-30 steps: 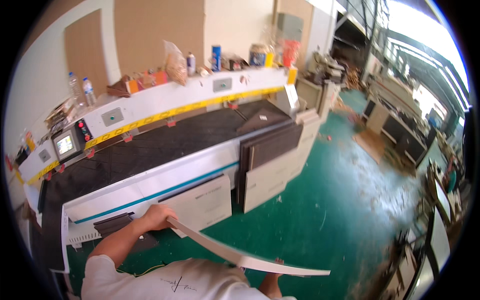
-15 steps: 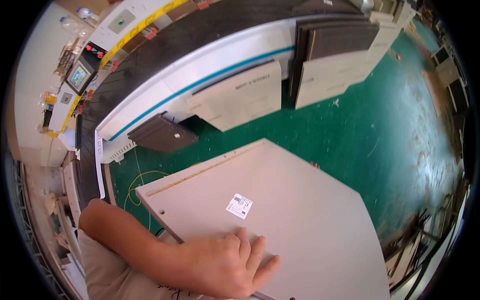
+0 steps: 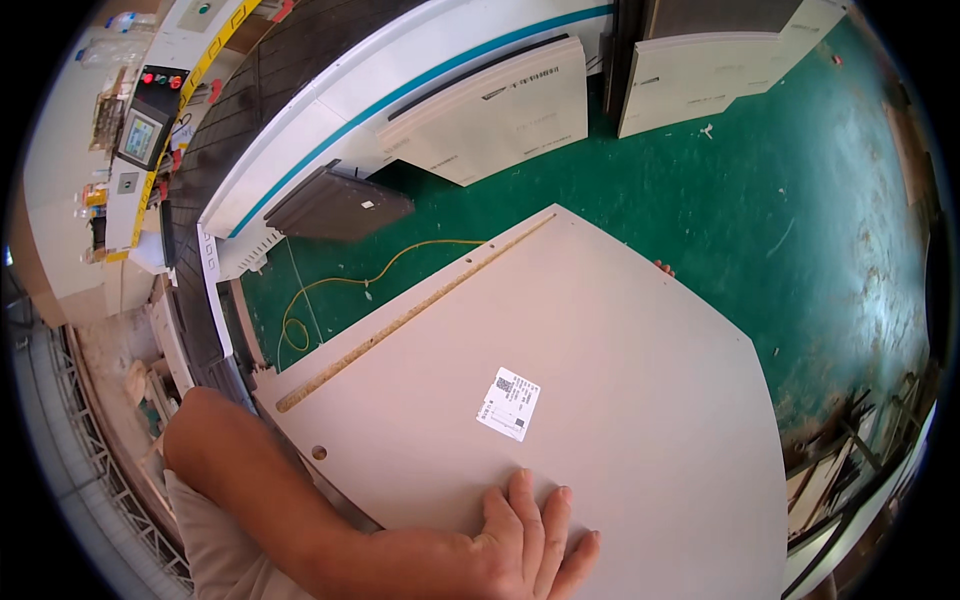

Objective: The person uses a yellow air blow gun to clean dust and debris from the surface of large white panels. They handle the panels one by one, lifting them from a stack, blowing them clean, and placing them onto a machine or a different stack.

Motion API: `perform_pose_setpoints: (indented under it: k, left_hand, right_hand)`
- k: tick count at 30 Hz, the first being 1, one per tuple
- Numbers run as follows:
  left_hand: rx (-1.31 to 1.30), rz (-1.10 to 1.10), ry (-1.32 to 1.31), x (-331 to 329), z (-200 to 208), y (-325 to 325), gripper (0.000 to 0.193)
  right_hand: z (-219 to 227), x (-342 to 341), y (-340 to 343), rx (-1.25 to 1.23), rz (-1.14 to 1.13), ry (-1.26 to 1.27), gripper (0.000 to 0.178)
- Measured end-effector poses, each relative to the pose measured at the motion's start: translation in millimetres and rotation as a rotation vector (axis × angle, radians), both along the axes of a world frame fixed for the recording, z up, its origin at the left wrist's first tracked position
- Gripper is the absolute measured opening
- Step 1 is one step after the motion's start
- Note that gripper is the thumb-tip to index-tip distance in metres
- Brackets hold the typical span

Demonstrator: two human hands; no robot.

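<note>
A large pale panel fills the middle of the view. Along its far left side runs a groove that bares raw particleboard, and a round hole lies near its left corner. A white printed label is stuck to its face. Just below the label, my left hand rests on the panel, fingers spread and lying flat. Of my right hand, only fingertips show, curled over the panel's far right edge; the rest is hidden beneath it.
Pale boards and a stack of dark panels lean against a white machine with a teal stripe. A yellow hose lies on the green floor. At left stands a control screen; dark racks are at right.
The panel, with my right fingertips on its edge, has shifted up and rightward in view and looks larger. My left hand stays on it, slightly farther right. The background has shifted as well.
</note>
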State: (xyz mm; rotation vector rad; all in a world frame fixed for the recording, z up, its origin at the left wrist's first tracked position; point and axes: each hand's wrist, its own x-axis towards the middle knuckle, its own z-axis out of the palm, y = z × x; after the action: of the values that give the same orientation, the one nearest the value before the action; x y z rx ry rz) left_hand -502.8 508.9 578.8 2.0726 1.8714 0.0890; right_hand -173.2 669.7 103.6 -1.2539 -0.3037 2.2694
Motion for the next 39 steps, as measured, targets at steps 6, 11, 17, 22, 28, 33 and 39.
perform_pose_setpoints:
  k: [6, 11, 17, 22, 28, 33, 39]
  left_hand:
    - [-0.007, 0.039, 0.035, -12, 4, 11, 0.038]
    - [-0.087, 0.174, -0.048, -7, -9, 49, 0.043]
    - [-0.228, 0.206, 0.026, -5, -22, 66, 0.041]
    - [-0.206, 0.284, -0.096, -4, -75, 49, 0.042]
    - [-0.137, 0.325, 0.028, -46, -172, 19, 0.027]
    - [-0.175, 0.469, -0.084, -93, -243, -2, 0.011]
    - [-0.274, 0.636, -0.291, -201, -291, -60, 0.016]
  right_hand:
    - [0, -17, 1, -0.031, 0.014, -0.022, 0.039]
    - [-13, -47, 13, -0.060, 0.033, -0.022, 0.039]
    - [-32, -91, 15, -0.156, 0.163, 0.016, 0.039]
    - [-54, -140, 8, -0.227, 0.175, 0.060, 0.039]
    - [-79, -210, -2, -0.285, 0.124, 0.099, 0.038]
    - [-84, -267, 10, -0.232, 0.091, 0.015, 0.038]
    - [-36, -280, 77, 0.370, 0.705, -0.857, 0.018]
